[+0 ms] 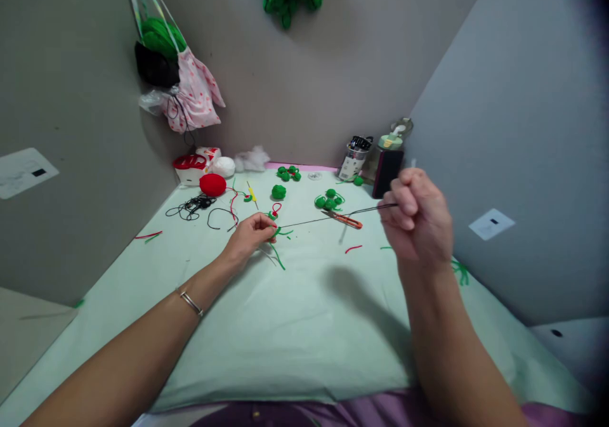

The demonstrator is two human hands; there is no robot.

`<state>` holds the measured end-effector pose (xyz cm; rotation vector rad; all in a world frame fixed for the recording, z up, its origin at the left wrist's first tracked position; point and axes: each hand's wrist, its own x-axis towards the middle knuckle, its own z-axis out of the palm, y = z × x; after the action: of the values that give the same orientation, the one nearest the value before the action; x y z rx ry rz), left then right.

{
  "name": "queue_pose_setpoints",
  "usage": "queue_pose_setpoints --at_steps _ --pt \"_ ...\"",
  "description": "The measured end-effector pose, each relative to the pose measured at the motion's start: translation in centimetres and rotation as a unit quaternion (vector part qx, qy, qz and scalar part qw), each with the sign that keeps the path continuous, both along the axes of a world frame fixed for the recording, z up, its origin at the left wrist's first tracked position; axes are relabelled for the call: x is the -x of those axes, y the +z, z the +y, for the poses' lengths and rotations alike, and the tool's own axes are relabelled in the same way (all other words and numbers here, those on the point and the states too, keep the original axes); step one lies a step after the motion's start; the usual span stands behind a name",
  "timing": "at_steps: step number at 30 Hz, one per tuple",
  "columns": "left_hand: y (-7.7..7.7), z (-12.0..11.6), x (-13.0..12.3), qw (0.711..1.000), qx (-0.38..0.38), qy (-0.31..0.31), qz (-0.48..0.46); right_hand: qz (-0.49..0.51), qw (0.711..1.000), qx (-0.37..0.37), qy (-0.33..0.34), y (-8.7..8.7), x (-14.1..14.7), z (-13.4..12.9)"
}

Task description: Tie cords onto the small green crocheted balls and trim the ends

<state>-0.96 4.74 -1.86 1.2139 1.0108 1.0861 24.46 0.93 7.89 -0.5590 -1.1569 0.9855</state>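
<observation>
My left hand [248, 236] is closed in a pinch on a small green yarn piece [277, 231], mostly hidden by the fingers. Green yarn ends [280, 259] trail below it, and a small red loop [276, 208] shows just beyond the fingertips. A black thread [307, 222] runs taut from there to my right hand [421, 214], which is raised on the right and closed around the thread. Something thin and pale sticks up above that fist, too blurred to name. Under the thread lie orange-handled thread snips [349, 221].
Green yarn balls [278, 191] and clusters [329, 200] lie on the pale table cover [295, 325]. A red yarn ball [212, 184], tangled black cord [193, 207] and a yellow crochet hook [252, 191] sit left. A pen cup [353, 160], bottle [391, 140] and dark phone [387, 173] stand back right.
</observation>
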Motion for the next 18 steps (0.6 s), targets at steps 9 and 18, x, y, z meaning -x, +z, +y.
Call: queue_pose_setpoints --at_steps 9,18 --pt "0.0 -0.2 -0.1 0.998 0.014 -0.023 -0.062 -0.231 0.972 0.006 -0.04 -2.6 2.8 0.2" --pt "0.4 -0.8 -0.3 0.997 -0.014 -0.048 -0.059 -0.606 0.729 -0.207 -0.242 -6.0 5.4 0.1"
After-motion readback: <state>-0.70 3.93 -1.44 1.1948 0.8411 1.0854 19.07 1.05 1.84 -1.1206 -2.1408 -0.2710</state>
